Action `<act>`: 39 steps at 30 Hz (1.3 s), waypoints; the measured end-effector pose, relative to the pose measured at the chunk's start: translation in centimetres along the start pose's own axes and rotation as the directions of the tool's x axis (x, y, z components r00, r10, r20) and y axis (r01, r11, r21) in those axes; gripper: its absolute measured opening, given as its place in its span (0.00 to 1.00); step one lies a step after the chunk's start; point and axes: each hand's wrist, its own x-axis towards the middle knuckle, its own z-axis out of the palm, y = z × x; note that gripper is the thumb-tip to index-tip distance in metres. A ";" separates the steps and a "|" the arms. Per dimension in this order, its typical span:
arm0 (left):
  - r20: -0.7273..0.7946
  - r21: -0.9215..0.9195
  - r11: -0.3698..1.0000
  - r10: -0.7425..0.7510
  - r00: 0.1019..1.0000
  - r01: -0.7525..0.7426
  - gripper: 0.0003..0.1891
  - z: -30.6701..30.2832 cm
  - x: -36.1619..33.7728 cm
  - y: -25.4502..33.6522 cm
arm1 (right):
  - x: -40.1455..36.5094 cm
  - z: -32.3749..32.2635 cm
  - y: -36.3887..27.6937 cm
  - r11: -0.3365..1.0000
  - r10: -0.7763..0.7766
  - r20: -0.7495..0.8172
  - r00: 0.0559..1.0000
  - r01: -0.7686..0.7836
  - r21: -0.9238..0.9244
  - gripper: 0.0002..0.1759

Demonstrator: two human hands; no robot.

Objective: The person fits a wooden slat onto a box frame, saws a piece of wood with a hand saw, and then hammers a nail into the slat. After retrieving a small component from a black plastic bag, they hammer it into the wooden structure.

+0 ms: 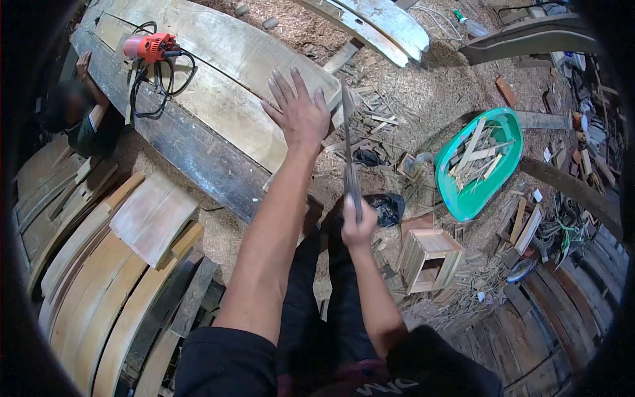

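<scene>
Blade (349, 152), long and thin, is beside the end of a pale board (225, 56). The right hand (359, 226) clenches its near end. The left hand (303, 120) lies on the board, fingers spread and released.

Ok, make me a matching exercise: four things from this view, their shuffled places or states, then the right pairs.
1. left hand
2. right hand
3. red power tool
4. green tub

A. contains wood scraps
B. closed around a long-bladed tool
C. beside a looped black cable
D. spread on a pale plank

Pairs: 1-D, 2-B, 3-C, 4-A.
</scene>
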 end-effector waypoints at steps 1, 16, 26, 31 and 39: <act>-0.007 0.003 1.000 0.001 1.000 -0.001 0.37 0.0 0.5 -0.1 | -1.2 -0.4 0.5 0.996 0.056 0.007 0.998 -0.057 0.070 0.15; 0.002 0.012 1.000 0.005 1.000 -0.005 0.37 -0.3 0.4 0.0 | 2.3 0.3 -0.3 1.000 0.004 0.011 1.000 -0.004 -0.001 0.19; -0.021 0.019 1.000 0.000 1.000 0.000 0.37 -0.4 1.3 0.0 | -0.4 -0.2 -0.3 0.998 0.038 0.004 0.999 -0.038 0.041 0.17; 0.008 0.024 1.000 -0.002 1.000 0.002 0.37 -0.3 0.5 0.0 | 8.9 2.9 -2.9 0.999 -0.032 0.021 0.999 0.032 -0.016 0.22; -0.019 0.022 1.000 -0.004 1.000 0.004 0.37 -0.3 1.3 -0.2 | -1.2 -0.8 -1.3 0.995 0.059 -0.013 0.998 -0.058 0.079 0.17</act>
